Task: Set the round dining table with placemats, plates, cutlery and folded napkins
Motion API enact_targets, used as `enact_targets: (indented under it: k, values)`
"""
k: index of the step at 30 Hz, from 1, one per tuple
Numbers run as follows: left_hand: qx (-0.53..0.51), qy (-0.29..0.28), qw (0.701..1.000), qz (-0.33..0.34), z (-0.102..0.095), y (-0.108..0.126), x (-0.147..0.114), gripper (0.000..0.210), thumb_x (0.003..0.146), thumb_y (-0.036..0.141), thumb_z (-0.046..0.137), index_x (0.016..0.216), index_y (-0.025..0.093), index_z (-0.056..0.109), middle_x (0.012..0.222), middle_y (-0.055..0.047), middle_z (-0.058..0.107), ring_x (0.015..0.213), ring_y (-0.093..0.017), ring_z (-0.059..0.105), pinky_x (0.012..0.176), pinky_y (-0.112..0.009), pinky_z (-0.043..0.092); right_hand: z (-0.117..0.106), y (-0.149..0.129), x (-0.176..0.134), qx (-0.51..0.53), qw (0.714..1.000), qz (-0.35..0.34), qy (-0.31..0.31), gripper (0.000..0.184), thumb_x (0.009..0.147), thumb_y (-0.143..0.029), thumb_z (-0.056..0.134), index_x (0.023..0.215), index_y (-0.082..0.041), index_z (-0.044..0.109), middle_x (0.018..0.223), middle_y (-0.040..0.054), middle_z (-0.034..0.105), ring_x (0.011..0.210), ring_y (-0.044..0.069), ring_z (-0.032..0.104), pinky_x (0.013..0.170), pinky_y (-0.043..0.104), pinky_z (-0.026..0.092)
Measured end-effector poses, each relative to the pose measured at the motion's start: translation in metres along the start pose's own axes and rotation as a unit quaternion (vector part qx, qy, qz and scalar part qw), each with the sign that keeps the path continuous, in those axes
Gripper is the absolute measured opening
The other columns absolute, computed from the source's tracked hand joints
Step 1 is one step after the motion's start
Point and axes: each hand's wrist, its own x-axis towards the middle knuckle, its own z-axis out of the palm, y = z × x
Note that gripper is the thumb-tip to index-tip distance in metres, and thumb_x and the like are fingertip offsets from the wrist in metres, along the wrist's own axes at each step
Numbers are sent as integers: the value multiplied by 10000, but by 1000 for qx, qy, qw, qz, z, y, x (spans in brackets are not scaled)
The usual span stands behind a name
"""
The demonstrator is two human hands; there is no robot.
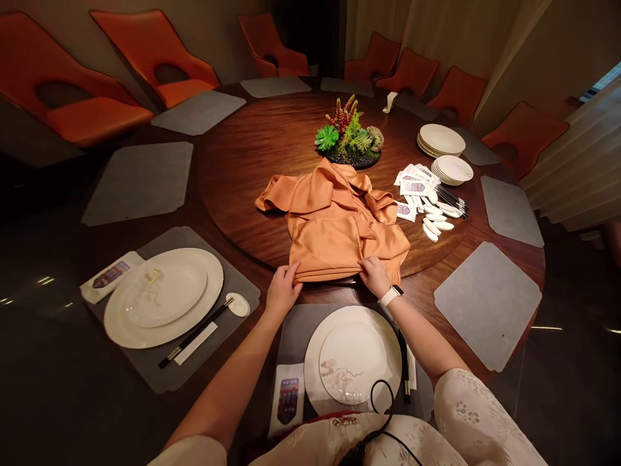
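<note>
While left hand [284, 288] pinches orange cloth [325, 243] | right hand [376, 277] matches (same edge)

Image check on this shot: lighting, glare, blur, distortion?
Head view: warm light on the table, darker floor with small bright streaks; head view: soft sheen on the orange cloth; head view: leftmost chair stretched and tilted; head view: left hand and right hand without obvious blur.
</note>
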Motion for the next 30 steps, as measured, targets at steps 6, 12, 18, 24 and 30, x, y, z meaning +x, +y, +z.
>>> enact_targets:
  k: [6,12,18,24,30]
  values:
    - [107,9,992,68,8,0,-9,290,782,141,633,1068,176,665,1230,-167,588,1212,-345,539,999,-481,471,15,12,-20,-98,994,-49,-16,245,943,-113,413,872,-155,644,1074,133,606,1066,237,531,933,386,488]
    - [29,-120,967,223,7,-7,-18,216,735,99,616,935,180,623,1290,-159,613,1281,-313,526,1108,-476,407,13,30,-51,-1,987,-150,-53,241,957,-133,395,942,-153,635,1250,147,617,1273,229,517,1109,449,432]
    - [-146,-189,969,65,7,-6,-20,329,718,240,638,1035,199,562,1022,-82,657,978,-252,639,882,-401,526,2,32,-53,162,984,24,-70,77,798,-219,565,866,-185,553,886,75,658,832,210,638,770,354,538]
    - [-356,-144,900,-207,28,-12,1,505,720,393,643,1136,200,432,836,2,622,697,-154,637,726,-330,541,9,30,-19,276,938,208,-7,224,767,-340,589,890,-214,452,699,-45,511,619,142,515,603,257,443]
    - [-89,-48,989,-110,22,5,5,387,757,298,648,1104,164,543,1047,-112,587,896,-236,617,828,-422,533,2,5,-4,-37,988,147,-42,111,881,-176,520,991,-161,509,941,85,581,856,207,537,771,316,435]
